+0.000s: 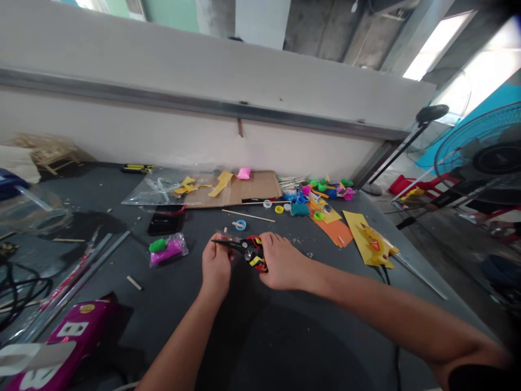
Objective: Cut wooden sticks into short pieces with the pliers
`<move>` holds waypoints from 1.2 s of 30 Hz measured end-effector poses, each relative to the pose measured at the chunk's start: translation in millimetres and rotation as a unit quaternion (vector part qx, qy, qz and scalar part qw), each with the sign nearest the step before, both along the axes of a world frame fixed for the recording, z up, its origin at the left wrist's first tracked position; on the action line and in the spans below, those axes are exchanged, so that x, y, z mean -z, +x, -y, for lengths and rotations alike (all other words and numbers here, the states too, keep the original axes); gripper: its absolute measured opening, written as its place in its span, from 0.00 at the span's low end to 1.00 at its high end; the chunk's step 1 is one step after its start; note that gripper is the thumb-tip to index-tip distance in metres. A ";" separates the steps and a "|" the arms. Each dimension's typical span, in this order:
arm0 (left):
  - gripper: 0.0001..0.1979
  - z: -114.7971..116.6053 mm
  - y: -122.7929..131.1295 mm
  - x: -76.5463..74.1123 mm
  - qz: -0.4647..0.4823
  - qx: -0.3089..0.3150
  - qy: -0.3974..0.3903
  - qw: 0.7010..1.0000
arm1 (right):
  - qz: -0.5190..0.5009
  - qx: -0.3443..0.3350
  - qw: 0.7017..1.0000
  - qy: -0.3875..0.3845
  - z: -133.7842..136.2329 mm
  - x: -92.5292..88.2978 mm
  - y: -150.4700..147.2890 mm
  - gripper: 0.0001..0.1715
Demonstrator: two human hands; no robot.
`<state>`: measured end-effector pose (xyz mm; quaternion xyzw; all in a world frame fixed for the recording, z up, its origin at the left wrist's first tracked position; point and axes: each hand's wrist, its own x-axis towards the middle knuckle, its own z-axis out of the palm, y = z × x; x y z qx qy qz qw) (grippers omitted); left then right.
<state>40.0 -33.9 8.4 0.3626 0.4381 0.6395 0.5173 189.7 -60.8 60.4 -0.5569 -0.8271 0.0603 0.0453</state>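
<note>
My right hand (279, 259) is wrapped round the red, yellow and black handles of a pair of long-nose pliers (244, 247). Their black jaws point left and reach to the fingertips of my left hand (216, 265). That hand is closed in a pinch at the jaw tip; whatever it holds is too small and hidden to name. Just beyond the hands lies a blue ring (241, 225) with a short wooden piece across it. Left of my left hand sits a clear packet of purple clay (169, 250) with a green lump on it.
A purple hot tool (77, 336) lies front left beside clear sticks (97, 260). A yellow glue gun (376, 241) rests on yellow paper at right. Behind are cardboard (260, 187), a plastic bag (163, 187) and colourful clay pots (301, 198). A fan (496, 157) stands off the table's right side.
</note>
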 end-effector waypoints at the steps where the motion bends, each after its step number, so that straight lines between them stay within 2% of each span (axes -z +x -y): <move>1: 0.19 0.0 -0.5 -0.1 -0.008 -0.001 0.002 1.000 | 0.001 -0.003 1.000 -0.005 -0.3 -0.1 -0.1 0.25; 10: 0.17 -1.8 -1.8 3.1 -0.005 -0.020 -0.018 1.000 | 0.033 -0.001 0.999 0.011 -2.7 -2.4 -0.8 0.25; 13: 0.17 -2.0 -1.9 2.1 0.003 -0.015 -0.020 1.000 | 0.038 0.003 0.999 -0.009 -2.3 -2.7 -1.0 0.23; 16: 0.17 -0.8 -1.3 -2.0 0.024 0.009 -0.012 1.000 | 0.021 -0.021 0.999 -0.038 0.3 -4.1 -2.2 0.21; 18: 0.17 0.6 -0.8 -5.1 0.035 0.023 -0.009 0.999 | -0.006 -0.036 0.999 -0.024 2.3 -6.1 -3.1 0.21; 21: 0.17 2.0 -0.4 -8.5 0.049 0.015 -0.003 0.999 | -0.040 -0.010 0.999 -0.002 3.7 -9.7 -2.9 0.22; 26: 0.16 1.5 -1.4 -11.6 0.059 0.012 0.028 0.998 | -0.066 0.050 0.996 -0.028 4.8 -10.5 3.4 0.23; 36: 0.14 0.0 -2.3 -8.0 0.093 0.012 0.004 0.996 | -0.074 0.035 0.996 -0.047 11.9 2.5 5.7 0.25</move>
